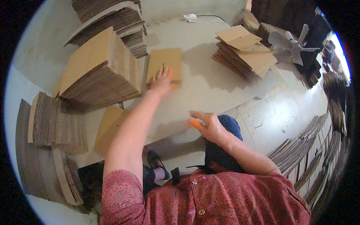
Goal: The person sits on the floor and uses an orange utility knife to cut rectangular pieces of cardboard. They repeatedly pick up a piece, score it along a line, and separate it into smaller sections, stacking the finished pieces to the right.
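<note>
- Pale, smooth work surface (195, 93) spread out in front of a seated person, cardboard rising on both sides of it, a grey-white wall beyond.
- Out goes the left arm at full stretch, and the left hand (161, 80) is down on a flat stack of plain tan cardboard (165, 60), near its front end. Fingers parted and laid across the top, orange coverings on at least two of them; blur makes it impossible to tell whether the thumb hooks the edge.
- That stack sits just right of a tall, leaning block of tan corrugated sheets (101, 67), a small dark slit showing in its own top face.
- Now the right hand (207, 125): up in the air beside a knee in dark dotted cloth (228, 131), fingers loosely bent and half open, clear of the cardboard, a bright orange band (194, 123) around one digit.
- Over to the far right, an uneven pile of folded tan cardboard (243, 52), and past it a white-bladed fan (294, 45).
- Labels? At the back, a small white box-shaped device (190, 17) carries a bluish patch, too small to read.
</note>
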The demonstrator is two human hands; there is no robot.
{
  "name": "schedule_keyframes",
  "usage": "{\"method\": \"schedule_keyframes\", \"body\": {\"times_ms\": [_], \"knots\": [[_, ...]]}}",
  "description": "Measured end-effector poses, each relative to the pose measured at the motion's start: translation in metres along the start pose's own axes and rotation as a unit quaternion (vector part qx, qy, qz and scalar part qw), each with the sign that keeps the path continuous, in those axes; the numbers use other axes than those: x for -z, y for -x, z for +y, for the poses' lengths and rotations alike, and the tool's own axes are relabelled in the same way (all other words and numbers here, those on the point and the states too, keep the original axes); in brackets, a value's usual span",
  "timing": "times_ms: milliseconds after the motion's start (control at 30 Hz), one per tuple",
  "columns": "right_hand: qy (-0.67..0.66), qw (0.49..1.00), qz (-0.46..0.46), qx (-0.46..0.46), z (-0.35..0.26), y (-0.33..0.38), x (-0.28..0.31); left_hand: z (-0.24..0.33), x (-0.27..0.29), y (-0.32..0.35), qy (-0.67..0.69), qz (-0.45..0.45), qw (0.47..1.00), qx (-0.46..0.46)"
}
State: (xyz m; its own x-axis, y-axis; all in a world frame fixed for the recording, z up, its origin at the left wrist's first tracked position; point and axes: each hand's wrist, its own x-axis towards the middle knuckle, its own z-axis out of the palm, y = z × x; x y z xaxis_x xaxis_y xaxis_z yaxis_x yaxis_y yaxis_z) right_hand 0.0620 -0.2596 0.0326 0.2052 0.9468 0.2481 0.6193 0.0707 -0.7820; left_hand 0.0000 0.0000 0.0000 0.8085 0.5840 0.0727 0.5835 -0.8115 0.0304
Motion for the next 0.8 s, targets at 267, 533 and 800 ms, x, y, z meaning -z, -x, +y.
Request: {"method": "schedule_keyframes", "body": {"times_ms": [267,533,800], "knots": [[-0.087,0.993,0.072,-0.038,0.009,-0.017,-0.008,-0.026,0.001,-0.012,0.099,0.082,0.991,-0.031],[-0.343,0.91,0.046,-0.228,0.016,-0.025,-0.012,-0.05,0.031,-0.005,0.36,0.106,0.926,0.042],[-0.613,0.755,0.015,-0.232,0.021,-0.028,0.002,0.042,0.03,0.14,0.326,0.164,0.887,-0.282]]}}
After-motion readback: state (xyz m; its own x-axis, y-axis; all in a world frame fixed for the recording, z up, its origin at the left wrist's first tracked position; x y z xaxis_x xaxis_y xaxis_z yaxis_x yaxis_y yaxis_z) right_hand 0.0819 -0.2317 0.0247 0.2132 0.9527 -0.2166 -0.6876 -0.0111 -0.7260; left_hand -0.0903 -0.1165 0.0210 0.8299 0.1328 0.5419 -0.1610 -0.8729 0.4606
